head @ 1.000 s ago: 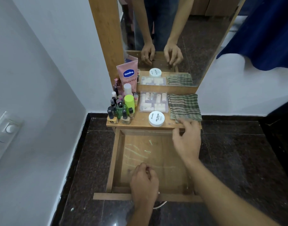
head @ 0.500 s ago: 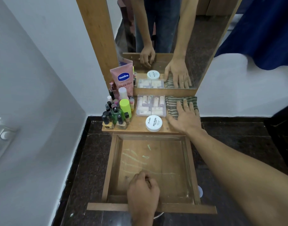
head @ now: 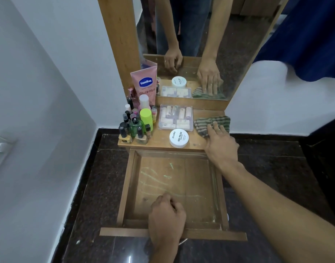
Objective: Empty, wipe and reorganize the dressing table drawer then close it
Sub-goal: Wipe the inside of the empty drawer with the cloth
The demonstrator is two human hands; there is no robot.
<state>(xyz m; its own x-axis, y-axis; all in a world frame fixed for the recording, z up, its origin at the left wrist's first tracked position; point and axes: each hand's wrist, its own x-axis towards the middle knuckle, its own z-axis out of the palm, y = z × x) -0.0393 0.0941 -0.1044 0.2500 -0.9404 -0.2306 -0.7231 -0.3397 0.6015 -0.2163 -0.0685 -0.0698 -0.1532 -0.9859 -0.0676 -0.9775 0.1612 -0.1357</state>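
Observation:
The wooden drawer (head: 128,188) is pulled out and bare inside, with pale green streaks on its bottom. My left hand (head: 165,217) is curled over the drawer's front edge. My right hand (head: 218,143) lies on the table top, fingers closing on the near side of a green striped cloth (head: 216,122), which is bunched up. On the table top (head: 161,138) stand a pink Vaseline tube (head: 145,86), a cluster of small bottles (head: 134,126), a clear box of small tubes (head: 175,117) and a white nail polish remover tub (head: 179,138).
A mirror (head: 200,44) in a wooden frame rises behind the table and reflects my arms. A white wall with a switch (head: 0,147) is at the left. Dark stone floor (head: 272,173) surrounds the drawer. Blue fabric (head: 310,35) hangs at the upper right.
My right hand went from above the drawer to the cloth, then drew back, bunching the flat cloth towards me. My left hand stayed on the drawer front.

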